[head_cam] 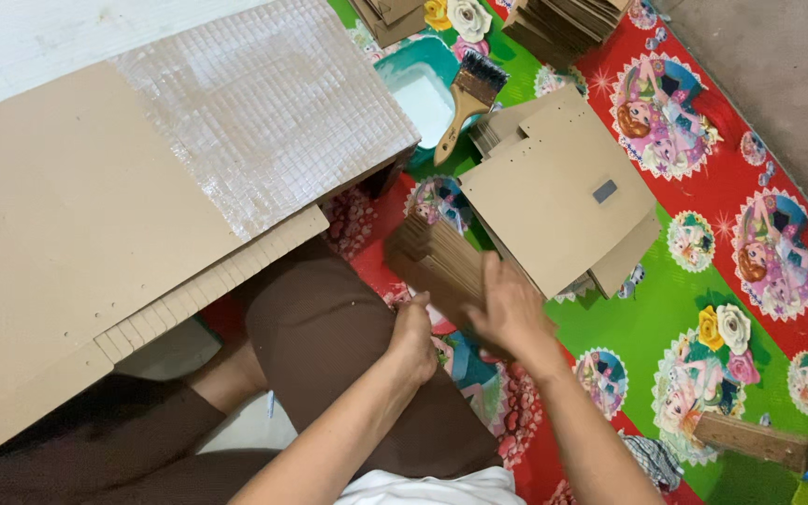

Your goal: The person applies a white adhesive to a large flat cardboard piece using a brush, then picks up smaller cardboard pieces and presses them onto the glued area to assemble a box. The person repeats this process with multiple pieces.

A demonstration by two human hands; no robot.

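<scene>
Here, at nine o'clock, a large brown board (67, 234) lies tilted over the person's lap, a sheet of glue-shiny gridded card (268, 103) on its upper part and a row of narrow card strips (217, 281) fanned along its lower edge. Below it sits the person's knee in brown trousers (329, 355).

Toward the centre, the left hand (413, 341) is curled closed around the near end of a stack of brown cardboard pieces (437, 262), thumb on top. Just beside it, the right hand (512, 313) grips the same stack from the other side, fingers spread over its top and edge. The stack lies slanted between the knee and the mat, its far end pointing to eleven o'clock from the hands.

At twelve o'clock a teal tray (423, 84) holds white glue, with a wooden-handled paintbrush (465, 98) resting across its rim. At one o'clock from the hands lies a pile of larger cardboard panels (558, 192), the top one bearing a small grey rectangle. More stacked cardboard (563, 23) sits at the top edge.

At three o'clock spreads a red and green cartoon-printed mat (703, 281); at five o'clock a wooden block (755, 440) lies on it.
</scene>
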